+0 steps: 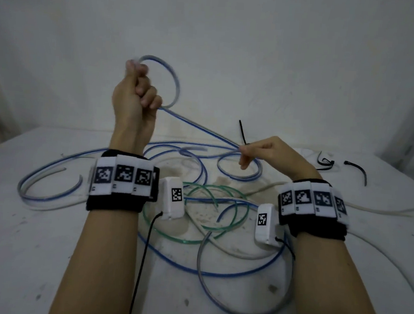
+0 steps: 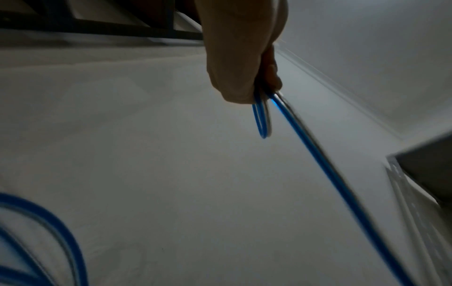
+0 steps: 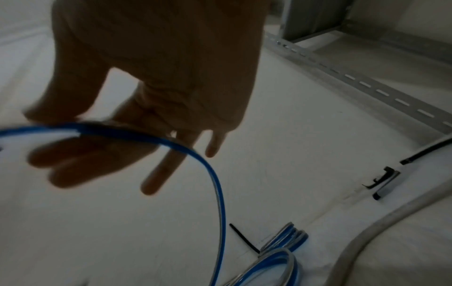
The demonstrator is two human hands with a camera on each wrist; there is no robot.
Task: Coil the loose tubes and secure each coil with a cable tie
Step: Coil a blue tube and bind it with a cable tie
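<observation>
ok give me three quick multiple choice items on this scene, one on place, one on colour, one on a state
1. Where is the left hand?
A. flat on the table
B. raised above the table
C. under the table

2. What colour is the tube running between the hands?
A. blue
B. red
C. yellow

3. What is the right hand doing?
A. resting empty
B. pinching the tube
C. pressing the green tube

Answers: 1 B, the fist is up, gripping a loop. 2 A, a blue stripe shows in all views. 3 B, thumb and finger close on the tube, other fingers loose.
</observation>
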